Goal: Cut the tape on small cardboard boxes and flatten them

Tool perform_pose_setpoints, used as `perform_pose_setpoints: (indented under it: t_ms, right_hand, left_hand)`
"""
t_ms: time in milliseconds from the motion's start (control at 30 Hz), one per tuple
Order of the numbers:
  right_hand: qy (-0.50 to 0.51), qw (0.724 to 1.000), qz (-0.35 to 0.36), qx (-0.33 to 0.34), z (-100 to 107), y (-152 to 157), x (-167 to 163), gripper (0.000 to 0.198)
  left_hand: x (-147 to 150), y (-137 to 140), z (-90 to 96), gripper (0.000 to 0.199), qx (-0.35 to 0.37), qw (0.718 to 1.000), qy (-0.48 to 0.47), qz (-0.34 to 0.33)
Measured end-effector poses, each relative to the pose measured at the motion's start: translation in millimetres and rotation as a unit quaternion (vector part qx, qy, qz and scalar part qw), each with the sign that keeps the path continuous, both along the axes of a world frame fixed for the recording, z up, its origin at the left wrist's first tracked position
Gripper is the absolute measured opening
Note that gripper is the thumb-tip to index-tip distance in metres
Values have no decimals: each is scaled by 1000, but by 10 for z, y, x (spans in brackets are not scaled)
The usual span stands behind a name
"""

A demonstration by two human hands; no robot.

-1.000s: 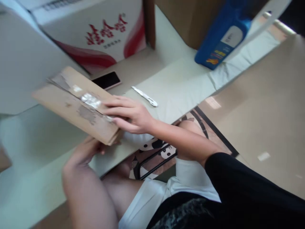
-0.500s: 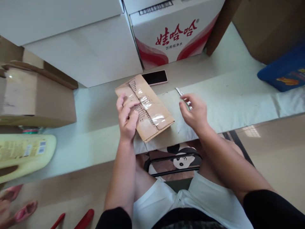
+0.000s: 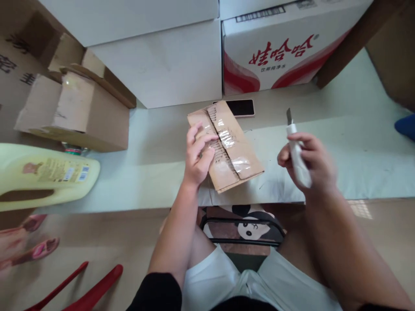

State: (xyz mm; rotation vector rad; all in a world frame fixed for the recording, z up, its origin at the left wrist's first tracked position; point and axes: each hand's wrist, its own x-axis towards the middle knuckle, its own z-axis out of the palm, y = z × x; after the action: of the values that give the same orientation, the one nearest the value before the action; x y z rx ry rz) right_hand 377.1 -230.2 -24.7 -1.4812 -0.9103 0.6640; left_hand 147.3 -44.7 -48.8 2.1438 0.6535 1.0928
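A small flat cardboard box [image 3: 238, 149] lies aslant on the pale tablecloth, with clear tape strips over its top. A dark ragged line runs lengthwise across it. My left hand [image 3: 198, 155] grips the box's left side, its fingers bent over the top face near that line. Raised to the right of the box, apart from it, my right hand [image 3: 316, 162] is closed around a white utility knife [image 3: 296, 157]. The knife's blade is out and points away from me. A phone [image 3: 241, 108] with a dark screen lies just behind the box, partly covered by it.
White cartons [image 3: 165, 69] and a red-and-white water carton [image 3: 269, 65] stand along the back. At the left are an open cardboard box [image 3: 103, 112] and a yellow jug [image 3: 87, 172]. A blue object [image 3: 405, 126] shows at the right edge. Another person's feet [image 3: 42, 249] are on the floor.
My right hand has lifted and turned, so the knife now stands upright in view with its blade up. My left hand stays on the box. The view has shifted left.
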Motion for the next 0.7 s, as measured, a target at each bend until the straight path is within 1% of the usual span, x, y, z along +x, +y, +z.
perform_pose_setpoints:
  t_ms: [33, 67, 100, 167, 233, 267, 333, 400, 467, 533, 600, 667, 700]
  right_hand:
    - [26, 997, 36, 59, 91, -34, -44, 35]
    - [46, 992, 66, 101, 184, -60, -91, 34]
    - [57, 986, 90, 128, 272, -78, -145, 33]
    - [66, 980, 111, 152, 414, -89, -274, 24]
    - [57, 980, 96, 167, 495, -83, -432, 13]
    - [51, 980, 84, 173, 514, -81, -516, 12]
    - [34, 984, 66, 162, 521, -87, -667, 11]
    - [-2, 991, 68, 113, 510, -99, -765, 13]
    - [-75, 994, 59, 58, 501, -101, -788, 20]
    - [-170, 984, 33, 36, 505, -86, -752, 23]
    - [-253, 966, 5, 56, 514, -63, -700, 21]
    - [-304, 951, -24, 60, 515, -49, -670, 17]
    - [-312, 948, -46, 54, 509, -49, -669, 16]
  left_hand:
    - [2, -3, 1, 29, 1, 1000, 0, 0]
    - [4, -7, 0, 29, 3, 1000, 0, 1]
    - [10, -13, -1, 29, 6, 1000, -1, 2]
    - [29, -33, -2, 27, 11, 1000, -2, 12]
    - [63, -70, 2, 27, 12, 999, 1, 31]
    - [82, -93, 8, 27, 11, 999, 2, 40]
    - [120, -139, 25, 28, 13, 998, 4, 56]
    - [141, -171, 42, 30, 20, 998, 4, 67]
    - [137, -175, 50, 32, 27, 997, 8, 68]
    - [111, -151, 43, 34, 33, 998, 12, 54]
    - [80, -114, 24, 38, 38, 999, 6, 29]
    - [61, -84, -1, 40, 41, 999, -4, 4]
    - [59, -76, -12, 41, 41, 999, -8, -4]
